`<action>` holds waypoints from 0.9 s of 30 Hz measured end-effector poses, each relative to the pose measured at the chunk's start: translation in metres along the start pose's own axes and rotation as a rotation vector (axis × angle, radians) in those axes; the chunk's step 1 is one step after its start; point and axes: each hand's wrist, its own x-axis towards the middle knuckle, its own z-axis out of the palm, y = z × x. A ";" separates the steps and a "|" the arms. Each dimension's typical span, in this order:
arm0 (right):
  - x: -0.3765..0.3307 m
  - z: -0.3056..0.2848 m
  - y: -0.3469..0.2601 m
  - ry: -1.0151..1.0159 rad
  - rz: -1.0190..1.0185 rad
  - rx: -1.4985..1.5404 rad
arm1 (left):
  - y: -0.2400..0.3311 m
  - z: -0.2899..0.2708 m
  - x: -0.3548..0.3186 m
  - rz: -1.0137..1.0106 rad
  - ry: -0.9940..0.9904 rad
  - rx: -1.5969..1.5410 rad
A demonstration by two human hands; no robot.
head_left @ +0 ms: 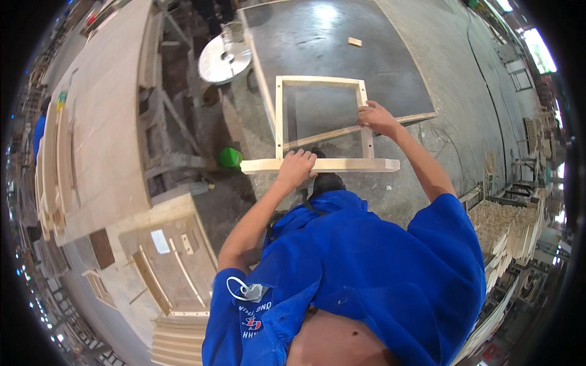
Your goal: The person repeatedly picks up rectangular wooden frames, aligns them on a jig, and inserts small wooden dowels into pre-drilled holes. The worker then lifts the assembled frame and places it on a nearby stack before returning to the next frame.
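Note:
A pale wooden frame [354, 165] is held in front of me, made of three thinner bars joined to a longer, thicker near rail that sticks out past both sides. Dark holes show near the ends of its side bars. My left hand [297, 168] is closed around the near rail, left of its middle. Higher up, my right hand [378, 118] grips the right side bar, its fingers wrapped over the wood. Beyond and partly behind the frame is a low dark-topped table [390, 67], with a small wooden block [354, 42] on it.
A round silvery disc [224, 58] stands left of the dark table, near a person's dark-clothed legs [213, 13]. A green container [231, 157] sits on the floor. Left is a long wooden bench [110, 104]; lower left, a board with strips [177, 262]. Stacked wood [506, 229] lies right.

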 end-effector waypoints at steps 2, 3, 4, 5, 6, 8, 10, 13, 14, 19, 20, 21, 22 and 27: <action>-0.027 0.030 0.043 -0.064 0.065 0.013 | 0.016 0.040 0.044 -0.025 0.015 -0.040; -0.038 0.049 0.071 -0.095 0.091 0.024 | 0.022 0.056 0.070 -0.036 0.021 -0.069; -0.054 0.076 0.099 -0.053 0.116 0.077 | 0.034 0.071 0.090 -0.046 0.015 -0.110; -0.062 0.092 0.130 -0.049 0.133 0.073 | 0.040 0.084 0.117 -0.061 0.000 -0.116; -0.064 0.107 0.148 -0.045 0.144 0.075 | 0.047 0.096 0.133 -0.083 -0.022 -0.121; -0.063 0.128 0.153 -0.052 0.165 0.122 | 0.054 0.119 0.148 -0.145 -0.075 -0.145; -0.049 0.119 0.169 -0.065 0.167 0.138 | 0.054 0.136 0.163 -0.226 -0.010 -0.139; -0.042 0.112 0.185 -0.103 0.178 0.160 | 0.058 0.131 0.180 -0.305 0.080 -0.206; -0.037 0.107 0.193 -0.146 0.173 0.169 | 0.059 0.135 0.185 -0.361 0.059 -0.233; -0.032 0.111 0.203 0.125 0.255 0.364 | 0.064 0.113 0.203 -0.501 0.120 -0.107; -0.028 0.110 0.203 0.197 0.309 0.444 | 0.064 0.100 0.208 -0.613 0.122 -0.121; -0.021 0.106 0.207 0.241 0.470 0.523 | 0.063 0.089 0.214 -0.710 0.126 -0.131; -0.014 0.104 0.213 0.274 0.643 0.603 | 0.053 0.097 0.214 -0.860 0.340 -0.100; 0.028 0.110 0.267 0.239 1.085 0.818 | -0.022 0.087 0.179 -1.134 0.143 -0.700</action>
